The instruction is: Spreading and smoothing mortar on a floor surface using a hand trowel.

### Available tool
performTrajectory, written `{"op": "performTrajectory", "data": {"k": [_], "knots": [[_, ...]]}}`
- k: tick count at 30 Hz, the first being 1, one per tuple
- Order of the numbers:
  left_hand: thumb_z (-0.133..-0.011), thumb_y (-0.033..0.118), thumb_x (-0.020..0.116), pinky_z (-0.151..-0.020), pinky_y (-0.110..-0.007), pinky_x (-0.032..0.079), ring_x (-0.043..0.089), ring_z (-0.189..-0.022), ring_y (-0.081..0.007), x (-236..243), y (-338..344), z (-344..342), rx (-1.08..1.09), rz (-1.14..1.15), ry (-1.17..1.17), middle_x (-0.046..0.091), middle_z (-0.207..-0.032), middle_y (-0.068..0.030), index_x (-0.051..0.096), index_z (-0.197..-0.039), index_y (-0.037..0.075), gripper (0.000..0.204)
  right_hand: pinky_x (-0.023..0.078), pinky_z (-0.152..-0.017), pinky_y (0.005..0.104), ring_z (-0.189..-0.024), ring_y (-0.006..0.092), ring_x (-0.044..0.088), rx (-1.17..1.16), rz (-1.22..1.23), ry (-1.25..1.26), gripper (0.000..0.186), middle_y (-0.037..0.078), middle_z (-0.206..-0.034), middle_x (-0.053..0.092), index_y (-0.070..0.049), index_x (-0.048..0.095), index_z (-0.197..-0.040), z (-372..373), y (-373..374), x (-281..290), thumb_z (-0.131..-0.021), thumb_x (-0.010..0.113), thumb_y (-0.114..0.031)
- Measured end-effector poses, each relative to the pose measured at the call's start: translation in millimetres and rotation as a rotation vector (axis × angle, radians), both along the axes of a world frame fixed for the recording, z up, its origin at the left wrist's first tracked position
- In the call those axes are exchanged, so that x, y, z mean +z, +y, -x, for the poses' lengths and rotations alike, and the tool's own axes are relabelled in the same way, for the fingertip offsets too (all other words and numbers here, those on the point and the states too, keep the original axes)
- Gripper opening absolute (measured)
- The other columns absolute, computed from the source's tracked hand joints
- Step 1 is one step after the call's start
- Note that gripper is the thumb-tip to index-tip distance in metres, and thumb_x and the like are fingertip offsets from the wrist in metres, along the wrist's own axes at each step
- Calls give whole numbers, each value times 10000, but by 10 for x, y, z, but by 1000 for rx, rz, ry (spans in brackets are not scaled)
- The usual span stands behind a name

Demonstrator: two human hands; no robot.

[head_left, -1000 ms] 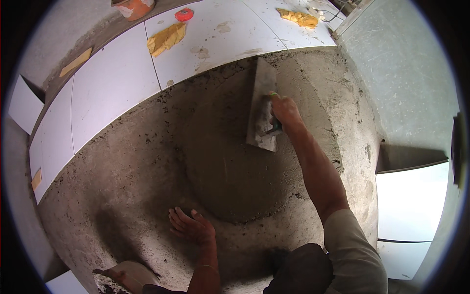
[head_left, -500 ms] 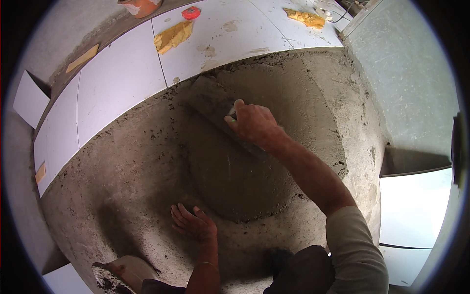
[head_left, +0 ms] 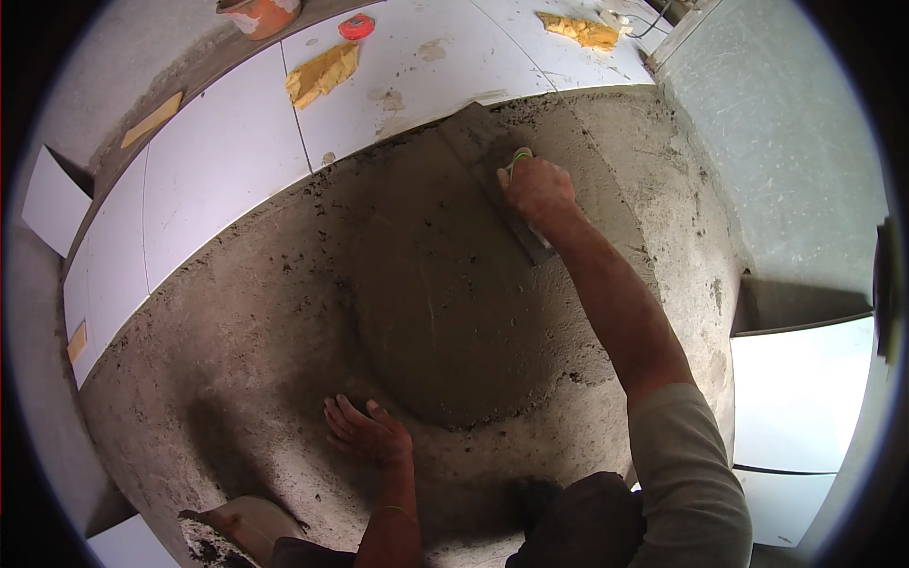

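Observation:
My right hand (head_left: 540, 187) is closed around the handle of a long flat plastering trowel (head_left: 481, 151), part of which shows bright green by my fingers. The blade lies slantwise on a rounded patch of wet grey mortar (head_left: 436, 303), its far end close to the laid white tiles (head_left: 369, 114). To the lower left of the mortar, my left hand (head_left: 367, 432) rests with spread fingers on the rough floor (head_left: 246, 322), holding nothing. My right forearm hides some of the mortar's right side.
On the tiles lie two yellow sponge-like pieces (head_left: 322, 74) (head_left: 578, 31) and a red round object (head_left: 356, 26). An orange bucket (head_left: 261, 17) stands beyond. Loose white tiles (head_left: 803, 393) lean at the right by the wall (head_left: 786, 142). A mortar-caked container (head_left: 251, 525) sits lower left.
My right hand has swept the trowel to the right and farther away across the mortar, leaving a smoother surface at left. My left hand stays propped on the floor.

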State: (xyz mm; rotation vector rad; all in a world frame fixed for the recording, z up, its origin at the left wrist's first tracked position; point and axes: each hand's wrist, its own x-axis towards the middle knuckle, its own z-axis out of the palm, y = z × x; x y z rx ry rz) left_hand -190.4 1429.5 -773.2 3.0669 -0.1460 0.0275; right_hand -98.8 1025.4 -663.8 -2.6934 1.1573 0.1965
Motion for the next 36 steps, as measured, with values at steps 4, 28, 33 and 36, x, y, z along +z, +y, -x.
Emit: {"op": "performTrajectory", "data": {"k": [4,28,33,36], "knots": [[-966,319,435,-1094,-634,201,242,-1406,-342,-40,33,-1,0,0,-3,239,-1514,-159,275,-1420,70,541,511,-889,426,-1023,338,648,-14,23,23,403,193,-1047,678,-15,574,-1075,48,-220,3,-930,532,-388],[-1002,439,290,-1100,-609,189,254,-1410,-337,-52,3,5,13,-2,2,254,-1519,-159,261,-1448,87,569,466,-905,476,-1063,420,602,-152,48,-82,562,281,-1089,631,13,579,-1165,539,-1589,-369,-909,552,-487],[-1001,398,321,-1097,-601,206,260,-1407,-333,-37,17,3,-9,-51,-11,253,-1518,-159,258,-1449,88,548,416,-1022,443,-1222,394,512,-174,-182,-85,637,277,-1278,543,43,532,-1268,504,-1568,-273,-906,580,-478],[-1000,383,333,-1095,-597,216,264,-1404,-334,-37,18,4,-8,-60,-13,252,-1518,-160,255,-1449,87,544,423,-1016,443,-1227,394,508,-117,-183,-163,630,289,-1288,530,56,526,-1271,478,-1420,-267,-911,582,-458]]}}
